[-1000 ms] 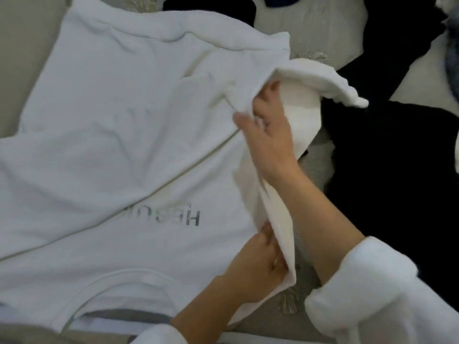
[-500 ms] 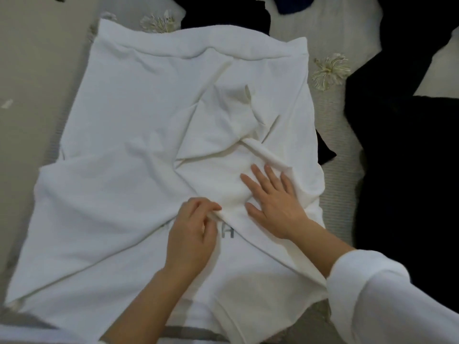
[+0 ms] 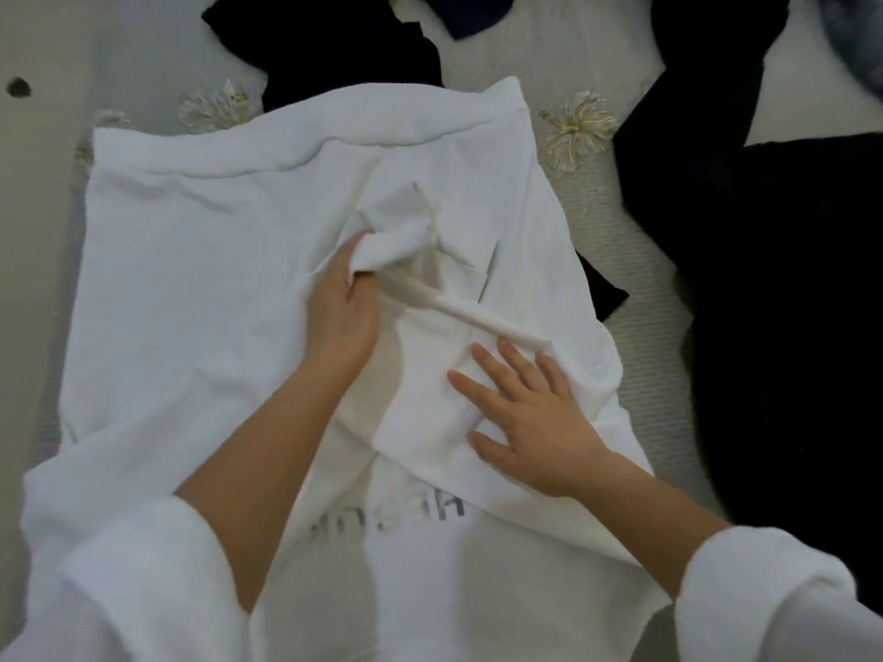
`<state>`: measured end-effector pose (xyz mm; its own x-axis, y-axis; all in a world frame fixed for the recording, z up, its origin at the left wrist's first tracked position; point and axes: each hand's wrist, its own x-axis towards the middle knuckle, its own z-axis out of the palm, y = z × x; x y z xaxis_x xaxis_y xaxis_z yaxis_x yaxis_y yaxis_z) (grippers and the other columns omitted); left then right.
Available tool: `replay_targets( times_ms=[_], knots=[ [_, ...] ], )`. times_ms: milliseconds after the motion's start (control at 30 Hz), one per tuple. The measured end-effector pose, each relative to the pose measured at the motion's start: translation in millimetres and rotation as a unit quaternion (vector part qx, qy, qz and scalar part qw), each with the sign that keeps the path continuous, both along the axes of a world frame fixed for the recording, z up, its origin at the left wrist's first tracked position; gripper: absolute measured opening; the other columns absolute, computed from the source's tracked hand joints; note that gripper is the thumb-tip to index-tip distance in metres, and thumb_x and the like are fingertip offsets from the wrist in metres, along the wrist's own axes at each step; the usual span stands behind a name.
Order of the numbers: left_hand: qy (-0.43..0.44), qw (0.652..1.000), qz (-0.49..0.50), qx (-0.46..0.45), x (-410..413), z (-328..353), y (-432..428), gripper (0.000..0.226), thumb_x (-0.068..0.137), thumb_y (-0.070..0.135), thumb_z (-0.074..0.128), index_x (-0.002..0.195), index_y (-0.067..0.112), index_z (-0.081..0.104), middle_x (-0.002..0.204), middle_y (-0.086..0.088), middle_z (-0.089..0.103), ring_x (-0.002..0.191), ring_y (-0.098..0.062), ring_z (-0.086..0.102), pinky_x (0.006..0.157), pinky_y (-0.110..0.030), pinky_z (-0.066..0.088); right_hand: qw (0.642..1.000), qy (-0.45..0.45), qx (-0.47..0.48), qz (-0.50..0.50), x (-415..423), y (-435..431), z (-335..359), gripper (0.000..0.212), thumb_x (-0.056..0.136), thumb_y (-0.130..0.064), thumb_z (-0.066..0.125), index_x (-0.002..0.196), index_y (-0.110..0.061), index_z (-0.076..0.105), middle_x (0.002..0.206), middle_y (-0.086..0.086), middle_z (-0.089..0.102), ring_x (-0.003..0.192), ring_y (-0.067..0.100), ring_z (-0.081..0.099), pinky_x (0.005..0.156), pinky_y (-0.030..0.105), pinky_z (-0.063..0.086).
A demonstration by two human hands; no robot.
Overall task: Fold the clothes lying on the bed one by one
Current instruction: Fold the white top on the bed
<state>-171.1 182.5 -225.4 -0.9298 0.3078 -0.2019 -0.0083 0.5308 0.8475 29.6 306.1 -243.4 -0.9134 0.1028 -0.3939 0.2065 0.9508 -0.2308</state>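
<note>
From the head view: the white sweatshirt [image 3: 191, 303] lies spread flat across the pale bed cover [image 3: 621, 241], hem at the far end, grey lettering [image 3: 392, 516] near the person. One sleeve is folded in across the body of it. The left hand [image 3: 341, 312] has its fingers curled round the bunched cuff [image 3: 392, 246] of that sleeve, gripping it near the middle of the garment. The right hand [image 3: 530, 418] lies flat, fingers straight and spread, pressing the folded sleeve down just beside the left. It holds nothing. Off to the right sits a big black garment [image 3: 788, 303], well apart from the hands, and another dark piece [image 3: 344, 50] lies beyond the hem. A tasselled flower [image 3: 578, 126] decorates the cover between them.
</note>
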Motion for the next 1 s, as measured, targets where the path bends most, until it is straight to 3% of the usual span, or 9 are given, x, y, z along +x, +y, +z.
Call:
replay_targets(
  times_ms=[133, 233, 367, 467, 567, 633, 800, 900, 1000],
  knots=[
    [-0.248, 0.861, 0.271, 0.352, -46.7, 21.2, -48.2, 0.042, 0.096, 0.047, 0.048, 0.123, 0.016, 0.06, 0.12, -0.003, 0.067, 0.11, -0.022, 0.064, 0.091, -0.038, 0.052, 0.999, 0.012, 0.004, -0.046, -2.6, -7.7, 1.9, 0.06, 0.091, -0.063, 0.01, 0.147, -0.05, -0.004, 0.154, -0.014, -0.021, 0.144, 0.013, -0.024, 0.113, 0.041, -0.022],
    [-0.344, 0.817, 0.3, 0.353, -55.0, 9.4, -81.2, 0.041, 0.1, 0.043, 0.037, 0.127, 0.019, 0.058, 0.123, -0.005, 0.065, 0.115, -0.026, 0.06, 0.097, -0.045, 0.047, 0.997, 0.03, -0.04, -0.054, -11.5, -15.0, 1.8, 0.058, 0.097, -0.054, 0.021, 0.149, -0.044, -0.004, 0.16, -0.012, -0.009, 0.147, 0.012, -0.011, 0.116, 0.037, -0.012],
    [-0.399, 0.813, 0.289, 0.31, -59.8, 3.7, -91.5, 0.032, 0.086, 0.032, 0.06, 0.115, 0.021, 0.066, 0.108, -0.005, 0.072, 0.101, -0.027, 0.068, 0.085, -0.044, 0.052, 0.941, 0.152, -0.169, -0.251, -37.3, -18.7, 8.9, 0.063, 0.097, -0.034, 0.045, 0.152, -0.024, 0.016, 0.111, -0.005, 0.053, 0.099, 0.016, 0.054, 0.086, 0.031, 0.041],
    [-0.378, 0.832, 0.269, 0.305, -70.6, 9.2, -86.2, 0.031, 0.09, 0.034, 0.061, 0.118, 0.021, 0.065, 0.108, -0.002, 0.072, 0.098, -0.021, 0.069, 0.089, -0.044, 0.052, 0.921, 0.047, -0.152, -0.355, -66.5, -4.7, 11.5, 0.049, 0.095, -0.03, 0.048, 0.14, -0.017, 0.034, 0.093, 0.005, 0.061, 0.087, 0.026, 0.06, 0.077, 0.037, 0.047],
    [-0.316, 0.839, 0.274, 0.35, -90.5, 13.2, -88.7, 0.033, 0.094, 0.029, 0.057, 0.124, 0.016, 0.06, 0.114, -0.002, 0.07, 0.104, -0.018, 0.067, 0.093, -0.04, 0.052, 0.919, 0.1, -0.118, -0.362, -82.1, 0.9, 17.6, 0.013, 0.093, -0.017, 0.047, 0.103, -0.01, 0.05, 0.078, 0.007, 0.06, 0.078, 0.03, 0.059, 0.065, 0.035, 0.043],
    [-0.29, 0.848, 0.27, 0.351, -103.7, 12.8, -98.6, 0.03, 0.093, 0.026, 0.059, 0.122, 0.016, 0.061, 0.116, -0.004, 0.069, 0.104, -0.019, 0.067, 0.088, -0.038, 0.054, 0.917, 0.133, -0.141, -0.348, -86.9, -5.7, 19.7, 0.025, 0.092, -0.017, 0.048, 0.117, -0.014, 0.048, 0.073, 0.004, 0.057, 0.072, 0.028, 0.057, 0.062, 0.035, 0.043],
    [-0.121, 0.934, 0.333, 0.055, -102.4, -11.8, -116.7, 0.069, 0.082, 0.016, 0.07, 0.141, 0.015, 0.033, 0.143, -0.015, 0.041, 0.122, -0.026, 0.051, 0.103, -0.038, 0.042, 0.966, 0.112, 0.036, -0.228, -69.5, -29.0, -1.3, 0.071, 0.09, -0.036, 0.052, 0.152, -0.026, 0.018, 0.139, 0.009, 0.041, 0.125, 0.026, 0.035, 0.102, 0.042, 0.027],
    [0.137, 0.962, 0.144, -0.188, -84.0, -19.9, -113.6, 0.087, 0.085, 0.033, 0.067, 0.152, 0.017, 0.013, 0.155, -0.02, 0.01, 0.143, -0.033, 0.014, 0.115, -0.036, 0.013, 0.97, 0.059, 0.072, -0.226, -53.5, -26.4, -16.7, 0.073, 0.092, -0.06, 0.029, 0.149, -0.041, -0.012, 0.16, 0.005, -0.01, 0.145, 0.026, -0.015, 0.114, 0.05, -0.008],
    [0.144, 0.934, -0.111, -0.308, -69.1, -35.2, -103.5, 0.068, 0.097, 0.05, 0.04, 0.153, 0.029, 0.008, 0.16, -0.013, -0.01, 0.146, -0.029, -0.012, 0.115, -0.044, -0.006, 0.965, -0.005, 0.08, -0.25, -33.8, -19.2, -29.2, 0.07, 0.086, -0.075, 0.006, 0.14, -0.049, -0.029, 0.156, 0.001, -0.031, 0.139, 0.028, -0.035, 0.113, 0.053, -0.018]
  ],
)
